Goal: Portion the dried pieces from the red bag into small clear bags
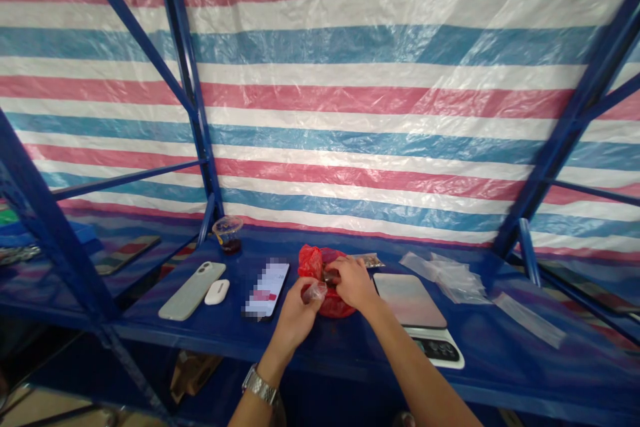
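Observation:
My left hand [295,313], with a metal-band watch on its wrist, is closed on a small clear plastic bag [315,291]. Just to its right, a crumpled red plastic bag [336,307] stands with its mouth open. The curled fingers of my right hand [354,281] dip into that mouth, close together over something dark. What they pinch is too small to name. Behind my right hand lies a small clear packet with brownish contents [371,260]. A kitchen scale [410,300] with a flat plate sits to the right of the hands.
Left of the hands lie a lit smartphone [267,290], a white earbud case [217,292] and a pale phone [194,291]. A clear cup of dark liquid [229,237] stands behind. Several clear bags [450,277] lie at right. Blue posts [187,73] frame the shelf [320,347].

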Available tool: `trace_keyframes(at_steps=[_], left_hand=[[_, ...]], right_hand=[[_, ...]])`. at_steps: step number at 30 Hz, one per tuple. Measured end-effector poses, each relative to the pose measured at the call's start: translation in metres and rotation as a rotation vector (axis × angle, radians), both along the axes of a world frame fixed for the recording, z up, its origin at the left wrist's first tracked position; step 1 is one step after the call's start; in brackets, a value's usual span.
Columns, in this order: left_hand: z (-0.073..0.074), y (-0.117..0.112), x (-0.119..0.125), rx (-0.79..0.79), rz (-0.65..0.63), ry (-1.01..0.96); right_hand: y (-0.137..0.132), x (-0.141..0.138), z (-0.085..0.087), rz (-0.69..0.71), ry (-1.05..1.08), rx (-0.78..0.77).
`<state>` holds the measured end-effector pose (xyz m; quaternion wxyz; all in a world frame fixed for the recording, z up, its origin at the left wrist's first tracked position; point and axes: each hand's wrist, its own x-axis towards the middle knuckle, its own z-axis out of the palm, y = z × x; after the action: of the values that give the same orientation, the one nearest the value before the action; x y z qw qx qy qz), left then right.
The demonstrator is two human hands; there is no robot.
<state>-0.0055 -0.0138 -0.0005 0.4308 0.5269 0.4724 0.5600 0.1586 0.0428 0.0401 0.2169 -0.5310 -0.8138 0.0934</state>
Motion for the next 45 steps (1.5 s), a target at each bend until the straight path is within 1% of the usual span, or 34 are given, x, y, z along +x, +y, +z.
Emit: trace_keyframes(at_steps=[3,6,10,12,16,21,23,26,28,31,34,36,38,41,45], left_hand=[[-0.004,0.006,-0.001,-0.010,-0.018,-0.011],[-0.009,0.010,-0.002,-0.059,-0.008,-0.057],[-0.010,0.009,-0.002,-0.084,-0.009,-0.116],[-0.008,0.007,-0.002,-0.052,-0.015,-0.101],[-0.004,0.005,-0.004,0.064,-0.008,-0.019],[-0.004,0.003,-0.004,0.116,0.031,0.063],[-0.002,0.000,-0.003,0.132,0.043,0.110],[0.001,-0.004,0.000,0.173,0.036,0.143],[0.003,-0.006,0.002,0.199,0.019,0.151],[0.000,-0.006,0.004,0.215,0.020,0.187],[-0.004,-0.005,0.006,0.202,0.058,0.218],[-0.004,-0.005,0.008,0.184,0.057,0.203],[-0.002,-0.006,0.009,0.169,0.016,0.164],[0.004,-0.007,0.009,0.173,-0.039,0.108],[0.008,-0.008,0.008,0.169,-0.002,0.107]], right_hand=[[-0.001,0.003,-0.001,-0.016,0.040,-0.031],[-0.004,0.007,-0.001,-0.019,0.081,-0.076],[-0.010,0.010,-0.002,-0.013,0.155,-0.098],[-0.013,0.010,-0.003,-0.016,0.197,-0.106],[-0.017,0.014,-0.004,-0.044,0.282,-0.109],[-0.021,0.025,0.006,-0.061,0.373,-0.088],[-0.025,0.025,0.012,-0.035,0.432,-0.074],[-0.033,0.019,0.020,0.045,0.499,-0.051],[-0.039,0.011,0.025,0.078,0.462,-0.026],[-0.051,0.002,0.030,0.074,0.331,0.047],[-0.059,-0.004,0.034,0.100,0.219,0.120],[-0.063,-0.006,0.036,0.126,0.193,0.142],[-0.063,-0.006,0.037,0.133,0.207,0.144],[-0.061,-0.005,0.036,0.146,0.295,0.104],[-0.059,-0.003,0.033,0.168,0.420,0.069]])
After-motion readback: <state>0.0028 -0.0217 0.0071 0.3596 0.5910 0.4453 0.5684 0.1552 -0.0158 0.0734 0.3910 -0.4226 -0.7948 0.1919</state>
